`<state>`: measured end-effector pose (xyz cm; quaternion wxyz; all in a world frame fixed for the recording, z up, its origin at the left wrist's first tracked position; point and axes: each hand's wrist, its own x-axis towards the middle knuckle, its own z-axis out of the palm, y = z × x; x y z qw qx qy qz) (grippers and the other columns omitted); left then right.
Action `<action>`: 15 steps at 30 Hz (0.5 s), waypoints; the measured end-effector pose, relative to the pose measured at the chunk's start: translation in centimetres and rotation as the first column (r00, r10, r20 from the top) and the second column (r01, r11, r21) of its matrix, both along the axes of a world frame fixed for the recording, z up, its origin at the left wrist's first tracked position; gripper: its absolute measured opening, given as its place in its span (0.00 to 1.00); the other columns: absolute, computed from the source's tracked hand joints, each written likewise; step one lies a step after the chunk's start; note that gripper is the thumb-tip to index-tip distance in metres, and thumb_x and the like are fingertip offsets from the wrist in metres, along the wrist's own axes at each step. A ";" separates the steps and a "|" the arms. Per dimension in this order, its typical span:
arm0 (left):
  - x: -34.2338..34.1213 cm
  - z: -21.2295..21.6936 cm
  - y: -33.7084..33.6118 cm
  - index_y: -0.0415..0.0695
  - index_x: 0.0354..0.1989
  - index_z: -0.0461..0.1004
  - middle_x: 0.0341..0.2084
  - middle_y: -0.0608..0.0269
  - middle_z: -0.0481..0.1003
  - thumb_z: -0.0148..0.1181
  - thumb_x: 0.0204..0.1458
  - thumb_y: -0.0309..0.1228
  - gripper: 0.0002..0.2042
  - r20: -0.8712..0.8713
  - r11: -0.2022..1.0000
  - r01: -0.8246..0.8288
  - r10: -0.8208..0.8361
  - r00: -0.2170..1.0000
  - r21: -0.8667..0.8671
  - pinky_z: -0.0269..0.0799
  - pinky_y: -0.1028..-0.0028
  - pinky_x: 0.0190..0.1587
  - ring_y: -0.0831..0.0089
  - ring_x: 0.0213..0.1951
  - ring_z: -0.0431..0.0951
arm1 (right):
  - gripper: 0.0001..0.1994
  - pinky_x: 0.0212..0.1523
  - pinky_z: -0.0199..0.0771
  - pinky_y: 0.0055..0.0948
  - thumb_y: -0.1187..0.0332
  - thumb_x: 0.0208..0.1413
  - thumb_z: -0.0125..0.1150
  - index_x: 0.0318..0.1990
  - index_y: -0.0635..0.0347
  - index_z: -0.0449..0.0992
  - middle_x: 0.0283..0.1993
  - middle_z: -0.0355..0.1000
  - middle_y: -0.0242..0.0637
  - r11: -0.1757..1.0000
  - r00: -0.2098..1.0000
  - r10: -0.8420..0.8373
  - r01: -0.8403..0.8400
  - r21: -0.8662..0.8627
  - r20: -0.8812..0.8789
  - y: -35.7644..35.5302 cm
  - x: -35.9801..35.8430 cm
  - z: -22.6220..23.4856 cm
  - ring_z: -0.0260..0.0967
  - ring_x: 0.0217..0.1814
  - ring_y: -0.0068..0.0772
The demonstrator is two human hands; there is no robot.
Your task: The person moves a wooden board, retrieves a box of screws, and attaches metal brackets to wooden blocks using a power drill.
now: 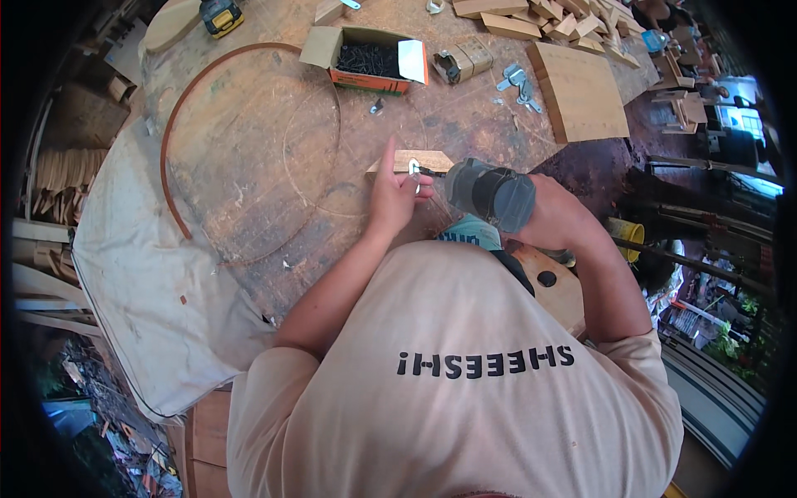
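A cordless drill (491, 195) with a dark grey body is gripped in my right hand (550, 214), its bit pointing left at a small shiny metal bracket (414, 167). The bracket lies against a short, angled-end wooden block (430, 158) on the worktable. My left hand (393, 197) is closed at the bracket, its thumb side and lower fingers around it and the index finger pointing away along the block's left end. The drill tip is at or very near the bracket; whether a screw sits there is too small to tell.
An open carton (374, 83) of black screws stands beyond the block, beside a crumpled brown packet (463, 62). Several metal brackets (520, 86) lie by a wide wooden board (579, 93). A thin curved strip (166, 158), a yellow-black tool battery (220, 18) and stacked wood offcuts (573, 25) are around.
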<state>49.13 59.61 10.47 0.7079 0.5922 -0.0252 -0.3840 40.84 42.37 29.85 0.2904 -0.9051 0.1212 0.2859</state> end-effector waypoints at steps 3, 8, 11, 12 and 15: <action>0.0 0.0 0.0 0.53 0.72 0.34 0.33 0.55 0.77 0.42 0.57 0.15 0.38 -0.002 1.000 -0.002 0.002 1.000 0.000 0.76 0.76 0.30 0.75 0.27 0.78 | 0.14 0.28 0.76 0.33 0.62 0.45 0.64 0.35 0.63 0.75 0.23 0.75 0.43 1.000 0.999 0.027 -0.028 0.013 0.018 -0.4 0.1 -0.2 0.76 0.22 0.38; 0.1 -0.2 -0.3 0.52 0.72 0.39 0.33 0.55 0.77 0.41 0.57 0.15 0.35 0.023 0.999 -0.046 0.046 0.999 -0.001 0.76 0.76 0.30 0.75 0.27 0.78 | 0.12 0.27 0.76 0.32 0.64 0.46 0.63 0.35 0.64 0.75 0.22 0.75 0.42 0.998 0.999 0.048 -0.048 0.032 -0.004 -0.8 0.5 -0.1 0.76 0.21 0.35; 0.5 -0.8 -0.1 0.51 0.71 0.46 0.33 0.55 0.77 0.40 0.57 0.16 0.32 0.048 0.997 0.066 -0.067 0.997 0.031 0.76 0.76 0.31 0.74 0.28 0.79 | 0.12 0.28 0.77 0.31 0.66 0.45 0.63 0.35 0.64 0.75 0.23 0.75 0.43 0.996 0.996 0.071 -0.074 0.044 0.059 -1.0 0.5 -0.3 0.77 0.21 0.36; 0.5 -0.7 -0.1 0.50 0.70 0.49 0.32 0.55 0.77 0.40 0.57 0.17 0.30 0.046 0.996 0.073 -0.075 0.996 0.042 0.76 0.76 0.32 0.73 0.28 0.79 | 0.12 0.28 0.77 0.31 0.66 0.45 0.63 0.35 0.64 0.75 0.23 0.75 0.43 0.996 0.996 0.072 -0.074 0.044 0.058 -1.0 0.6 -0.2 0.77 0.21 0.36; 0.5 -1.0 0.0 0.48 0.68 0.54 0.32 0.55 0.77 0.40 0.57 0.18 0.28 0.037 0.996 0.072 -0.074 0.997 0.045 0.77 0.75 0.32 0.72 0.29 0.79 | 0.13 0.29 0.78 0.31 0.67 0.45 0.63 0.36 0.65 0.74 0.24 0.76 0.43 0.998 0.999 0.034 -0.033 0.062 0.000 -0.9 0.7 -0.1 0.77 0.22 0.36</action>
